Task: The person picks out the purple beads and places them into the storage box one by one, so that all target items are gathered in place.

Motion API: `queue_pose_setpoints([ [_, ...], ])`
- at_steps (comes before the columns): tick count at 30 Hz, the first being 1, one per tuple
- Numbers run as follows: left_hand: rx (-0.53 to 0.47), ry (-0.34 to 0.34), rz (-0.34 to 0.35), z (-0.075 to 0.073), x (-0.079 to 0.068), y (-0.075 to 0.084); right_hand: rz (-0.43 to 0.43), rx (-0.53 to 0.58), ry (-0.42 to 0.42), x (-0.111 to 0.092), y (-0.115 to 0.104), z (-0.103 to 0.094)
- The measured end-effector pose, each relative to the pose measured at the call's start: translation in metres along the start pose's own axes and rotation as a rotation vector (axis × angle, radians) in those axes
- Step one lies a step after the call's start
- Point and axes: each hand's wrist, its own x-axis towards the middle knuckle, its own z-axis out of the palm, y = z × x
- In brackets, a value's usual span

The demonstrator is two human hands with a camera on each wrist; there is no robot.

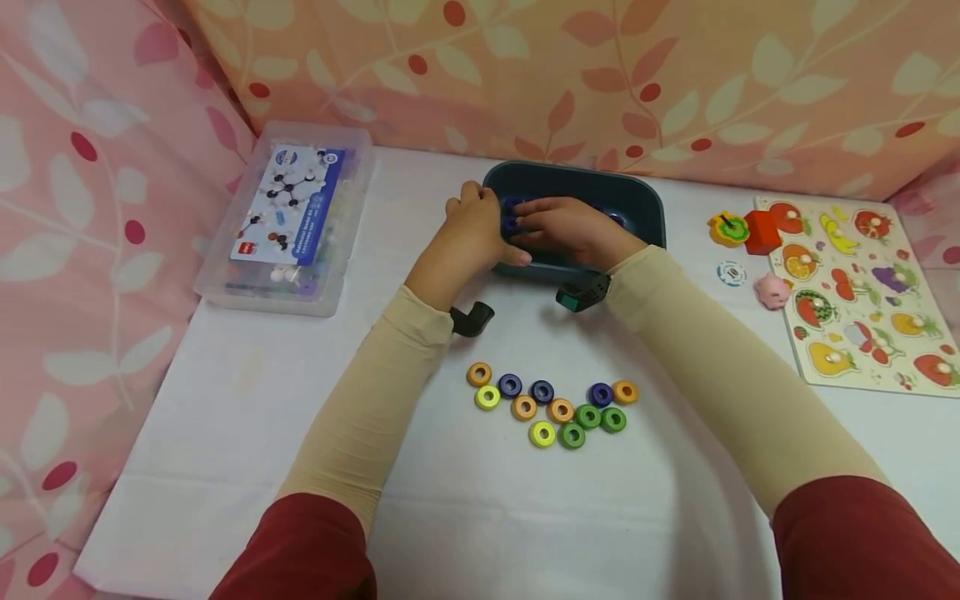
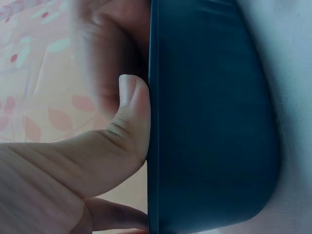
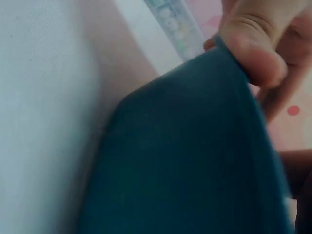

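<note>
A dark teal plastic tub stands at the back of the table, with several purple rings partly visible inside. My left hand grips its left front corner, the thumb lying on the near rim; the left wrist view shows this thumb against the edge. Over the inside of the tub, my right hand reaches left with fingers spread near the purple rings. Its thumb is hidden, and no held ring shows. In front of the tub lie several small rings in yellow, orange, green and purple.
A clear molecular model kit box lies at the left. To the right are a fruit puzzle board, a red block, a small apple-shaped piece, a round number 10 token and a pink pig figure. Patterned cloth hangs behind.
</note>
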Motion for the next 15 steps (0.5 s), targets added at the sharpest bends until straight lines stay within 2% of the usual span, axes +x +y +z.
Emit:
queue_pose_setpoints([
  [5,-0.010,-0.001,-0.001,-0.002,-0.002,0.001,-0.064,-0.057,0.049,-0.027,0.003,-0.009],
  [9,-0.009,0.008,0.006,-0.001,-0.002,0.000,-0.113,-0.184,0.101,-0.065,0.013,-0.015],
  [12,-0.009,0.014,0.007,-0.001,-0.002,0.000,-0.119,-0.357,0.104,-0.095,0.030,-0.016],
  [15,-0.004,0.013,0.003,-0.001,-0.002,0.000,-0.131,-0.569,0.051,-0.118,0.050,-0.015],
])
